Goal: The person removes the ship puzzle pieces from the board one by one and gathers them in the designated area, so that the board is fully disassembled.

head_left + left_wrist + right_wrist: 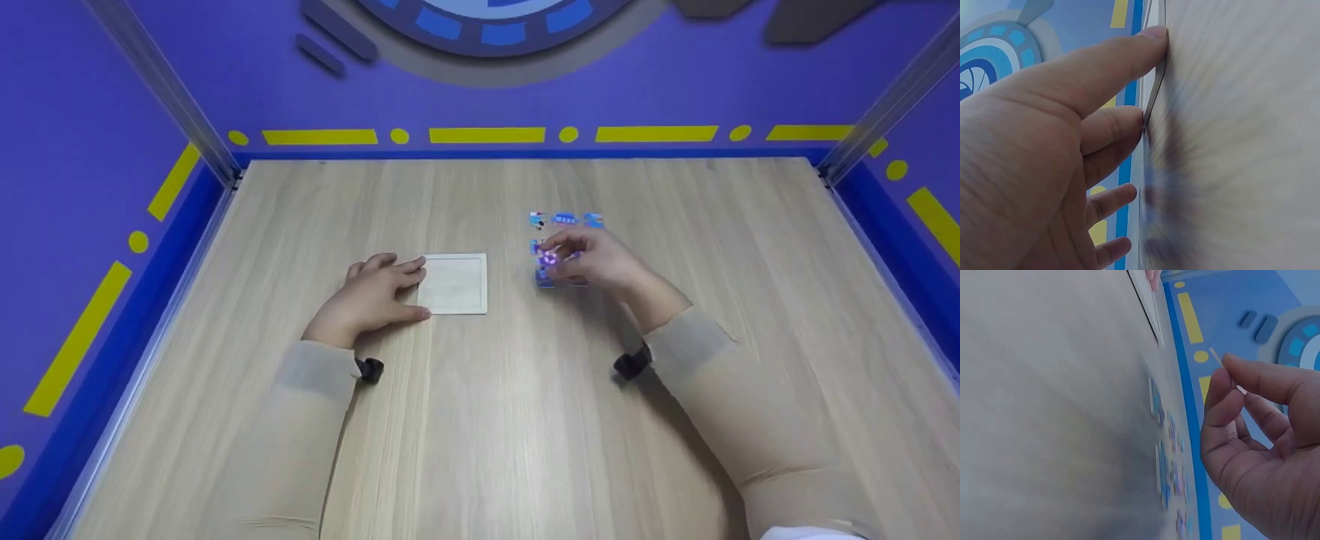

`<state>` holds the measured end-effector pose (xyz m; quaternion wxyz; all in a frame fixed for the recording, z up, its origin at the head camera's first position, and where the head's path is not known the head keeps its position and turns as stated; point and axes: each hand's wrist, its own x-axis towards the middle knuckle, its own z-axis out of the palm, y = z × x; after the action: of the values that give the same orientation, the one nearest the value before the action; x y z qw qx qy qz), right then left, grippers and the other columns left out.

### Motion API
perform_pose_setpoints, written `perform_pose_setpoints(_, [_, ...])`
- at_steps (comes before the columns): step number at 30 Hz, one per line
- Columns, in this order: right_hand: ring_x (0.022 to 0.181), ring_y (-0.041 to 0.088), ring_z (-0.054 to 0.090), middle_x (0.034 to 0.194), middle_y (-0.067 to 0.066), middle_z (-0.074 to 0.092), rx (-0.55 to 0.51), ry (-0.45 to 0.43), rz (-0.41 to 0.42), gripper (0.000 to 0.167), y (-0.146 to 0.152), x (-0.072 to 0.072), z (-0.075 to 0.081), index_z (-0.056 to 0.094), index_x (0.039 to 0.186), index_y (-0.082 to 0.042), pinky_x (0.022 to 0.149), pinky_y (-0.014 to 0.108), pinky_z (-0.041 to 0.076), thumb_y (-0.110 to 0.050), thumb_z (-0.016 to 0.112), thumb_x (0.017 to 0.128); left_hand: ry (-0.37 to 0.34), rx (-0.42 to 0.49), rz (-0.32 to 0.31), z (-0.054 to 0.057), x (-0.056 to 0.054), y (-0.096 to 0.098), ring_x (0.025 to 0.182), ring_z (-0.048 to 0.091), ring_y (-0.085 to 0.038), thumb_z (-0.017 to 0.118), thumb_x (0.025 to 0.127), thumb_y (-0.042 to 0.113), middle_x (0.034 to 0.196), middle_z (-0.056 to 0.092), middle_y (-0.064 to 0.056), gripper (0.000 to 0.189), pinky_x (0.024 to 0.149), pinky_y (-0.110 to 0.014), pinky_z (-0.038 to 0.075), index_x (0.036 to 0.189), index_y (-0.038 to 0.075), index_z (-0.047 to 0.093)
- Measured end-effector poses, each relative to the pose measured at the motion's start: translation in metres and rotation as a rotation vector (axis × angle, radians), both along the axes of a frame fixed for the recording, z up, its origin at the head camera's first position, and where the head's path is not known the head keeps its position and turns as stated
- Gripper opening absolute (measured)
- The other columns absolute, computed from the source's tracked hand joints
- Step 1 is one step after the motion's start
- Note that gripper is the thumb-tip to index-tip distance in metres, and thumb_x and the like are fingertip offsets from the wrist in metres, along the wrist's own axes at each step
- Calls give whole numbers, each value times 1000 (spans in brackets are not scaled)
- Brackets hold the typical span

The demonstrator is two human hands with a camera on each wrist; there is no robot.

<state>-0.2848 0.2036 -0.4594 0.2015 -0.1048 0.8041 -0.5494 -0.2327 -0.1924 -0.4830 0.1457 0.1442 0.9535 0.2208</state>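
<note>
A square white puzzle tray (454,283) with a raised border lies flat on the table. My left hand (371,294) rests at its left side in the head view, thumb and fingers spread and touching its edge. In the left wrist view the left hand's thumb (1123,62) lies nearly straight against the tray. To the right, my right hand (600,261) pinches a jigsaw piece (550,259) with a purple and pink print. The right wrist view shows that thin piece edge-on between thumb and fingertips, above the table. Beneath and around this hand lie several loose jigsaw pieces (565,219), partly hidden.
The light wooden table (480,420) has purple-blue panels (480,105) with yellow marks at its back and sides. Metal posts (169,97) stand at the back corners. Each wrist wears a small black camera (632,363).
</note>
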Motion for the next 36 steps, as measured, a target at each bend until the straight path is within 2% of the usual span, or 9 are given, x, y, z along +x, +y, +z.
perform_pose_setpoints(6, [93, 14, 64, 114, 4, 67, 109, -34, -40, 44, 33, -2, 4, 75, 148, -7, 81, 26, 59, -3, 72, 105, 2, -3, 10, -1, 0, 0, 176, 22, -42, 89, 97, 49, 185, 38, 6, 87, 139, -68, 14, 169, 18, 52])
perform_pose_setpoints(10, [89, 12, 65, 115, 4, 66, 117, -49, -74, 42, 50, -4, 4, 73, 149, -5, 81, 25, 61, -5, 70, 108, 1, -2, 8, -2, -1, 0, 176, 22, -42, 88, 97, 50, 185, 38, 5, 88, 139, -67, 14, 170, 18, 51])
perform_pose_setpoints(17, [98, 9, 73, 122, 5, 68, 152, -85, -136, 41, 73, -6, 2, 72, 150, -5, 88, 23, 65, -7, 70, 109, -1, 0, 5, -1, -1, 0, 176, 22, -42, 88, 97, 50, 185, 37, 4, 88, 140, -66, 12, 169, 17, 51])
perform_pose_setpoints(25, [92, 12, 77, 116, 4, 74, 217, -91, -125, 43, 91, -8, -4, 69, 153, -4, 80, 25, 65, -11, 69, 111, -3, -15, 7, -2, 0, 0, 176, 23, -41, 88, 97, 50, 185, 37, 5, 88, 141, -67, 13, 170, 18, 51])
perform_pose_setpoints(32, [91, 14, 77, 116, 6, 77, 235, -91, -111, 32, 90, -7, -7, 75, 139, 3, 82, 26, 66, -7, 72, 108, 4, -6, 2, -2, 0, 0, 176, 22, -43, 88, 97, 49, 185, 37, 4, 88, 140, -68, 12, 169, 16, 51])
perform_pose_setpoints(36, [88, 14, 73, 105, 3, 79, 288, -47, -108, 24, 88, -5, -8, 79, 127, 4, 78, 24, 63, -7, 77, 105, 5, 2, -2, -2, -1, 1, 176, 21, -44, 88, 97, 49, 185, 38, 3, 87, 140, -68, 10, 169, 16, 52])
